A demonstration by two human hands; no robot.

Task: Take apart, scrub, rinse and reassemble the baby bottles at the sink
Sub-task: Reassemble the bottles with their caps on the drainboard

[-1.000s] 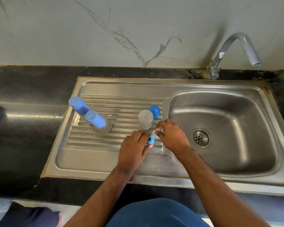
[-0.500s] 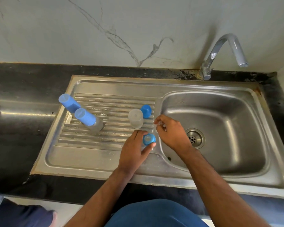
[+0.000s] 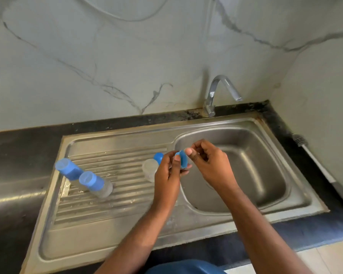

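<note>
White marble-patterned wall panels rise behind a dark counter (image 3: 18, 155) fitted with a steel sink (image 3: 246, 218), its ribbed drainboard (image 3: 111, 204) on the left and its basin (image 3: 255, 165) on the right under a curved chrome tap (image 3: 220, 91). A person stands at the near edge, both bare forearms reaching in over the rim between drainboard and basin. The left hand (image 3: 167, 175) holds a small blue bottle ring (image 3: 181, 160), fingers curled around it, above the basin's left edge. The right hand (image 3: 210, 165) meets it there, thumb and forefinger pinching at the top of the ring; whether they also hold a clear teat cannot be told. Just left of the hands, a clear plastic bottle cap (image 3: 150, 171) stands on the drainboard, with a second blue ring (image 3: 158, 156) touching or just behind it on the far side. Well apart at the drainboard's left end stand two assembled baby bottles with blue tops, one bottle (image 3: 67, 169) at the far left edge and another bottle (image 3: 96, 184) just near and right of it. A grey hose (image 3: 313, 161) runs along the wall at the right.
</note>
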